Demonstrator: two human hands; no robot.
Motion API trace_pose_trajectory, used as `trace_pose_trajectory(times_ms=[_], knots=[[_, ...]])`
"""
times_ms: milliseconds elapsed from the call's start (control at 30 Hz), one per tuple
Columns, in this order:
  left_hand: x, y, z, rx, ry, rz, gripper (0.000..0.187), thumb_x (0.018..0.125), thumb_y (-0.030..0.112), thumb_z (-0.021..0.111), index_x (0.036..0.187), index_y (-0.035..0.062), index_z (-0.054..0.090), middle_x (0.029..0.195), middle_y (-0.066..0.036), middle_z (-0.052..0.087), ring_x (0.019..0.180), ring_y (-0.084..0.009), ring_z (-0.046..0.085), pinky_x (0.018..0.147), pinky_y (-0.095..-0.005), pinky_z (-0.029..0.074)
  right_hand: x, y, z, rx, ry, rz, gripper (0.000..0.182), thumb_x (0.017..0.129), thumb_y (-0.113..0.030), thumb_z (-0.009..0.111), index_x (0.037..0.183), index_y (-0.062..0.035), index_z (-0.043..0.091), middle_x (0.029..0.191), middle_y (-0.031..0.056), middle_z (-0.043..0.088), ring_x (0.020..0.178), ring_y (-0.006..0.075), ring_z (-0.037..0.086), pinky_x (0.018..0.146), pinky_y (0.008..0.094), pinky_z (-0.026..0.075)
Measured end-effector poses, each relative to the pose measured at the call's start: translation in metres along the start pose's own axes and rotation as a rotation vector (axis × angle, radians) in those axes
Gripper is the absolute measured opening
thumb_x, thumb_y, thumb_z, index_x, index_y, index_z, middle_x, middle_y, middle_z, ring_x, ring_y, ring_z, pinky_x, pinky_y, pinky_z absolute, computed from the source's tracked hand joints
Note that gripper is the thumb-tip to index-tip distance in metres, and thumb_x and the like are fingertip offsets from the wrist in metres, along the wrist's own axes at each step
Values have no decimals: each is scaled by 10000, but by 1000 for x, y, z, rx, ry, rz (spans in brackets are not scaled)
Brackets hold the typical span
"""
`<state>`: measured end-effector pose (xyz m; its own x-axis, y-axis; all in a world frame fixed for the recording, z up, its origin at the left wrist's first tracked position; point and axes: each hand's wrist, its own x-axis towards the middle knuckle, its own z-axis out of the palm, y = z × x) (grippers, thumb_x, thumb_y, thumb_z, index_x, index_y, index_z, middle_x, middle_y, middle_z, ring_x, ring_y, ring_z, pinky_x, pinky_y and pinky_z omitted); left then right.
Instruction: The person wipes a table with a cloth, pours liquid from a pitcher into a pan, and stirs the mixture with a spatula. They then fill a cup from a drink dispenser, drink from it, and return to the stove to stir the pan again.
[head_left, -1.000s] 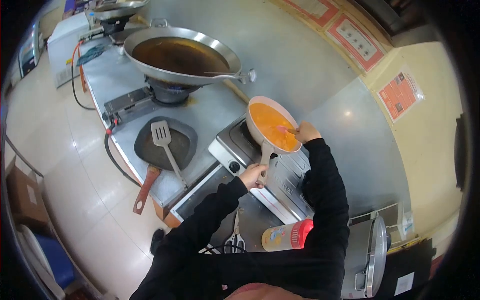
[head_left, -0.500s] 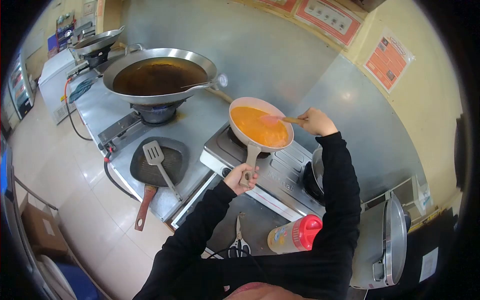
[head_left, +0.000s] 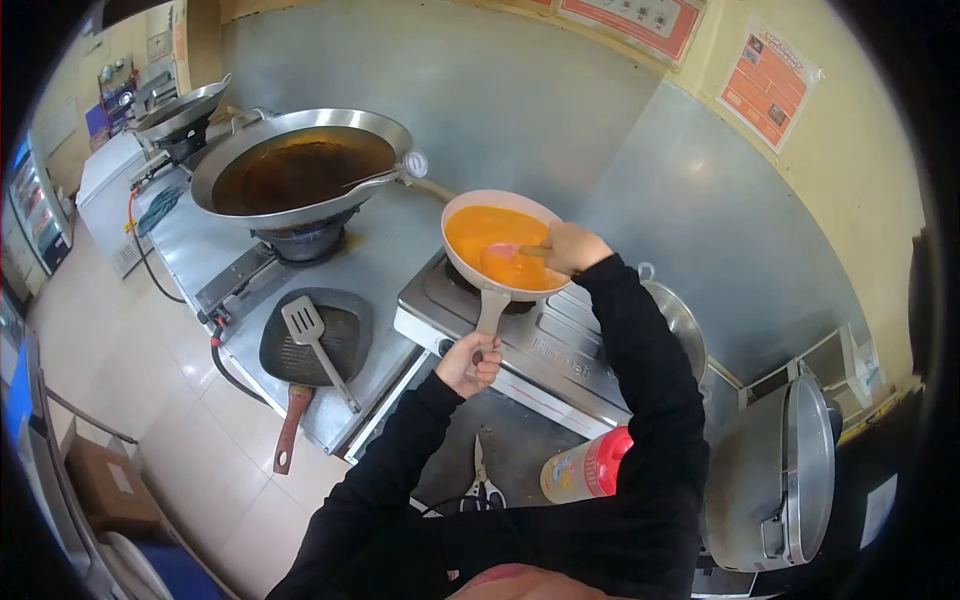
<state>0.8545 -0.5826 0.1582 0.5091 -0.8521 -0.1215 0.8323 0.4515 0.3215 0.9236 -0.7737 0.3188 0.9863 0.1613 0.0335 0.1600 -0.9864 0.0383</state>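
My left hand [head_left: 469, 363] is closed around the beige handle of a light pan [head_left: 548, 214] over the left burner of a silver gas stove [head_left: 560, 350]. Orange liquid [head_left: 482, 226] fills much of the pan. In my right hand [head_left: 575, 249] is the wooden handle of a pink spatula [head_left: 503, 251], whose blade is partly sunk in the liquid. To the left, a dark square grill pan [head_left: 345, 320] has a grey slotted turner [head_left: 303, 321] lying across it.
A large wok [head_left: 400, 137] of dark oil with a thermometer [head_left: 415, 163] sits on a burner at the back left. Scissors [head_left: 480, 480] and a red-lidded container [head_left: 590, 465] are near my body. A big lidded pot [head_left: 745, 480] stands at the right.
My right hand has moved left and lower with the spatula, whose blade has shifted toward the pan's near side. The camera view has shifted slightly. My left hand still grips the handle.
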Motion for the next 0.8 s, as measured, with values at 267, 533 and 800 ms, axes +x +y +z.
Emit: trace_pose_trajectory(times_ms=[267, 533, 800], knots=[[-2, 1, 1, 56, 20, 16, 121, 784, 197, 478, 815, 90, 430, 601, 31, 346, 451, -48, 297, 400, -167, 251, 49, 3, 28, 69, 304, 131, 452, 700, -424, 580, 690, 27, 601, 735, 228, 580, 732, 367, 568, 680, 403, 457], [-1, 1, -1, 45, 43, -2, 131, 788, 207, 477, 816, 87, 433, 597, 36, 333, 441, -44, 293, 387, -164, 249, 6, 43, -22, 192, 135, 350, 553, 658, -483, 607, 732, 64, 595, 764, 263, 572, 754, 377, 572, 674, 392, 462], [-4, 3, 6, 51, 61, -18, 111, 802, 190, 460, 808, 81, 439, 594, 39, 322, 437, -40, 287, 391, -157, 242, 16, 100, 25, 374, 26, 480, 553, 653, -502, 614, 717, 47, 621, 604, 184, 547, 577, 263, 547, 537, 338, 431]])
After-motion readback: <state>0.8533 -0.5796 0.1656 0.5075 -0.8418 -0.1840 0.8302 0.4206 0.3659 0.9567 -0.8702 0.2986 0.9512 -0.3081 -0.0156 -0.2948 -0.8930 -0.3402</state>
